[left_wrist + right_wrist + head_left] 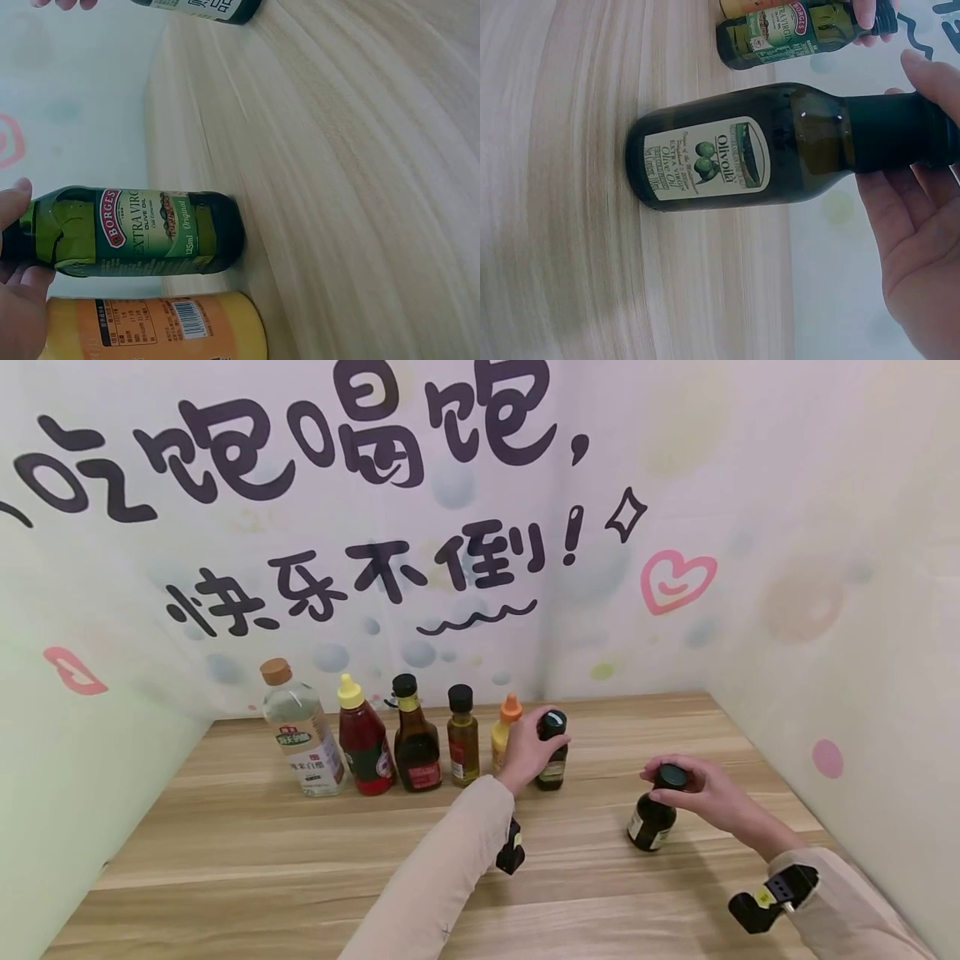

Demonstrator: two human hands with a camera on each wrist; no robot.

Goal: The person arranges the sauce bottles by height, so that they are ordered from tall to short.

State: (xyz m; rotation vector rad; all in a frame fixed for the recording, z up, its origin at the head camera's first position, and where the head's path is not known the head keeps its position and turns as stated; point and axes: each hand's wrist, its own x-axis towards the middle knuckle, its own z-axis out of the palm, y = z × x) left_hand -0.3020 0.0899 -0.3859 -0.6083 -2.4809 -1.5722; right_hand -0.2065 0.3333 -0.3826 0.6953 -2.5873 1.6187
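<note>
My left hand pinches the dark cap of a small green olive oil bottle with a Borges label. That bottle stands upright at the right end of a row, beside a yellow squeeze bottle with an orange tip. My right hand grips the dark neck of a larger olive oil bottle, its pale label showing green olives. In the head view this larger bottle leans slightly, nearer to me and to the right, with its base at the tabletop.
Along the back of the wooden table stand a clear vinegar bottle, a red sauce bottle with a yellow tip, a dark sauce bottle and a slim oil bottle. A printed cloth wall rises behind them.
</note>
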